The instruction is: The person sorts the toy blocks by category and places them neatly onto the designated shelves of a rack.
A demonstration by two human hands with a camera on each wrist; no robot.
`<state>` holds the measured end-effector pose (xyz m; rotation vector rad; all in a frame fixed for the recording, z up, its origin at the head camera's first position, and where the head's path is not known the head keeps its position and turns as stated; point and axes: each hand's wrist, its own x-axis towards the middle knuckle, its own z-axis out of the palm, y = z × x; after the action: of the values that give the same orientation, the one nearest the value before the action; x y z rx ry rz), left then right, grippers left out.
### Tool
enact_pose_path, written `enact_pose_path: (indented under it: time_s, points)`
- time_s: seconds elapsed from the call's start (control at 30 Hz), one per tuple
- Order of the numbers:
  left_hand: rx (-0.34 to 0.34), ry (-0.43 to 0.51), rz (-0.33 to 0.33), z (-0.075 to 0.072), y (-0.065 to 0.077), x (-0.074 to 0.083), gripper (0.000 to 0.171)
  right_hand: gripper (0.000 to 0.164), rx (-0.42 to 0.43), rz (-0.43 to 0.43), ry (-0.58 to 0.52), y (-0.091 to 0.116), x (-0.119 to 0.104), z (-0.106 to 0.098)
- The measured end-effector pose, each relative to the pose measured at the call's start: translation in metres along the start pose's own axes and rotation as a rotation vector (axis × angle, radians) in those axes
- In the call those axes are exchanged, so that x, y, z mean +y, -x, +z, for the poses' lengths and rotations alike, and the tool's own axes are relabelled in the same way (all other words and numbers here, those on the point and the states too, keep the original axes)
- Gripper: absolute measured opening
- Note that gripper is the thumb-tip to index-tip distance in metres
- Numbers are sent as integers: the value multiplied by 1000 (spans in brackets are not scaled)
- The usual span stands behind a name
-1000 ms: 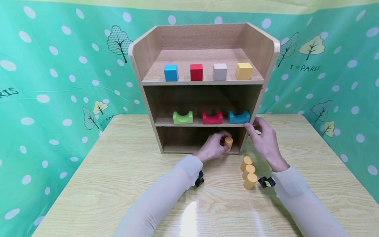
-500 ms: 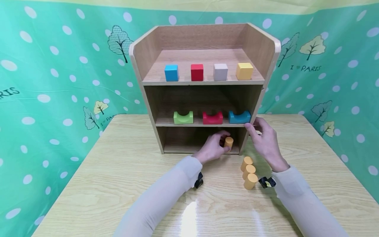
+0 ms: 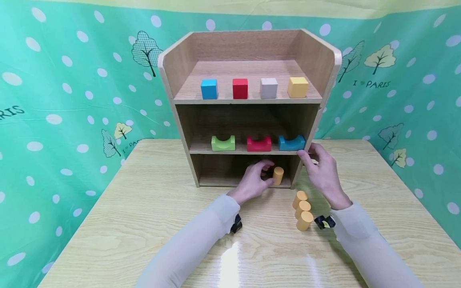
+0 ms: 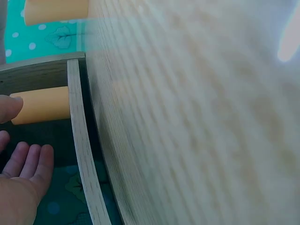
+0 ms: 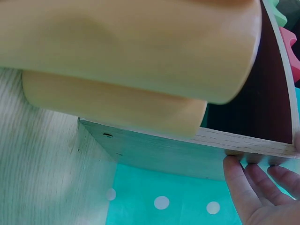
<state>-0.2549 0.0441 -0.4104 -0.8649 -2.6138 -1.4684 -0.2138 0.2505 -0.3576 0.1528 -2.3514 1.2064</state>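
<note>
An orange cylinder [image 3: 278, 176] stands upright on the bottom level of the wooden shelf unit [image 3: 248, 101], near its right side. My left hand [image 3: 253, 180] is just left of it, fingers spread away and thumb close to or touching its side. In the left wrist view the thumb overlaps the cylinder [image 4: 42, 105] while the other fingers are clear of it. My right hand [image 3: 323, 172] grips the unit's right side panel below the middle shelf. Fingertips [image 5: 232, 161] press its outer face in the right wrist view; the thumb is at the front edge.
Several orange cylinders [image 3: 305, 221] stand in a row on the table [image 3: 108, 224], left of my right wrist. Green [image 3: 223, 144], red [image 3: 258, 145] and blue [image 3: 291, 144] notched blocks line the middle shelf. Several coloured cubes [image 3: 239, 89] sit on top.
My left hand has loosened from the orange cylinder and drawn back slightly to the left, its fingers opening. The cylinder stays where it was. My right hand has not moved.
</note>
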Motion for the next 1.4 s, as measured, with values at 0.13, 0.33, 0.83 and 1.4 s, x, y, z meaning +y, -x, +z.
enact_pose_path:
  time_s: [0.13, 0.33, 0.83, 1.4]
  points:
    - [12, -7, 17, -4, 7, 1, 43, 48, 0, -12, -3, 0, -1, 0]
    - [40, -6, 65, -9, 15, 8, 41, 49, -6, -4, -8, 1, -1, 0]
    - [-36, 79, 182, -4, 24, 23, 34, 52, -8, 18, -10, 0, 1, 0]
    - [-192, 121, 168, 20, 18, 27, 30, 51, -11, 17, -5, 0, 1, 0]
